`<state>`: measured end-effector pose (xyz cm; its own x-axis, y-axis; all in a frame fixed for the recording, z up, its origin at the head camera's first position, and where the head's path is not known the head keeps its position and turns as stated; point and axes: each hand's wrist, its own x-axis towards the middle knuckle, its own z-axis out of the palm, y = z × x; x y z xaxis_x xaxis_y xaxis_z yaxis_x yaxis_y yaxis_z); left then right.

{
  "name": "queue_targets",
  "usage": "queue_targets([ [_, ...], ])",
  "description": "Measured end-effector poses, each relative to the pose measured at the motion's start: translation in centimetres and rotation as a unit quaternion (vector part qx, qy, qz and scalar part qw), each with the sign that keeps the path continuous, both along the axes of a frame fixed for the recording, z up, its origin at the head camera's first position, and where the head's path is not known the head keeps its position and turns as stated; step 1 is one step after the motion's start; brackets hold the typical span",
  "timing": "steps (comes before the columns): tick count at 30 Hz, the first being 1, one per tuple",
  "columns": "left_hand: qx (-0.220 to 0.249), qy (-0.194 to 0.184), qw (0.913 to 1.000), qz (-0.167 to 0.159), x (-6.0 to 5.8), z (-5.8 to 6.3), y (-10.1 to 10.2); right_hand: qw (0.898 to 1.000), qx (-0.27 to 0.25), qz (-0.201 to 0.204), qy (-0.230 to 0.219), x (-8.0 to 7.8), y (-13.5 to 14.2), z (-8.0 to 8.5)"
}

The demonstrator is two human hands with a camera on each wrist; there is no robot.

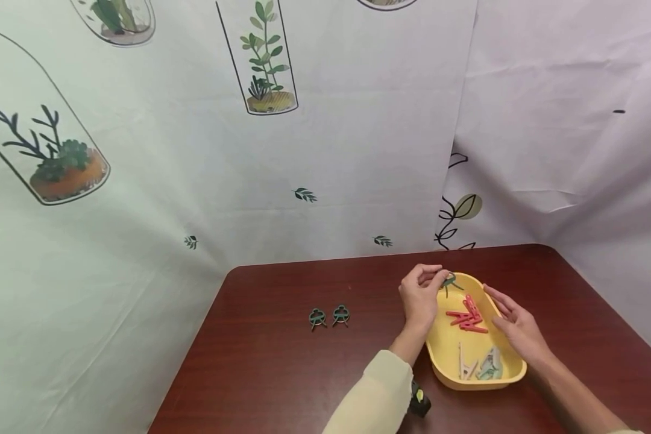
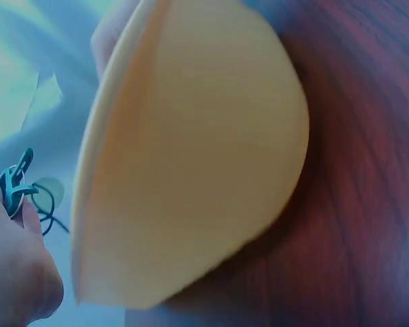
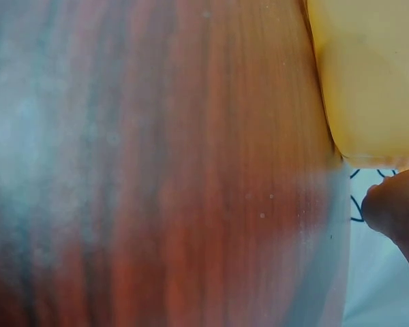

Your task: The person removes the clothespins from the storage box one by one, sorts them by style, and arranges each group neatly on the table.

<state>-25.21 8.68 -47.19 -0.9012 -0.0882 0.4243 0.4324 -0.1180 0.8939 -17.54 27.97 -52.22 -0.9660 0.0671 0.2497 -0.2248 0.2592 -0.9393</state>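
Observation:
My left hand pinches a dark green spring clip over the far left end of a yellow plastic tub. In the left wrist view the same clip shows between the fingertips, beside the tub's wall. At the tub's right rim, my right hand holds the edge, thumb toward the inside. Red clothespins lie together in the tub's middle. Near its front end are a pale clothespin and light green-grey clips.
Two dark green clips lie side by side on the reddish-brown table, left of the tub. A white cloth with plant drawings hangs behind the table. Under the left forearm a small black device shows.

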Motion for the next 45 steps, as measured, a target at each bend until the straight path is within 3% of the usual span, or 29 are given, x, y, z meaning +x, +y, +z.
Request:
queue_targets([
  [8,0.006,-0.020,0.9994,0.026,-1.4,0.3,-2.8,1.000,0.011,0.001,0.012,0.2,0.3,0.0],
  [14,0.004,-0.013,0.9995,0.030,-2.3,0.2,-5.9,1.000,0.019,-0.005,0.012,0.1,0.3,0.1],
  [21,-0.064,-0.029,0.9967,0.041,-3.6,-0.8,-9.7,1.000,0.014,0.000,0.010,0.1,0.3,0.2],
  [33,-0.157,-0.067,0.9851,0.025,-4.0,-1.2,-14.9,1.000,0.020,-0.002,0.013,0.1,0.1,0.0],
  [45,-0.227,-0.096,0.9689,0.023,-4.1,-2.0,-17.6,1.000,0.028,-0.006,0.010,0.0,-0.2,0.0],
])
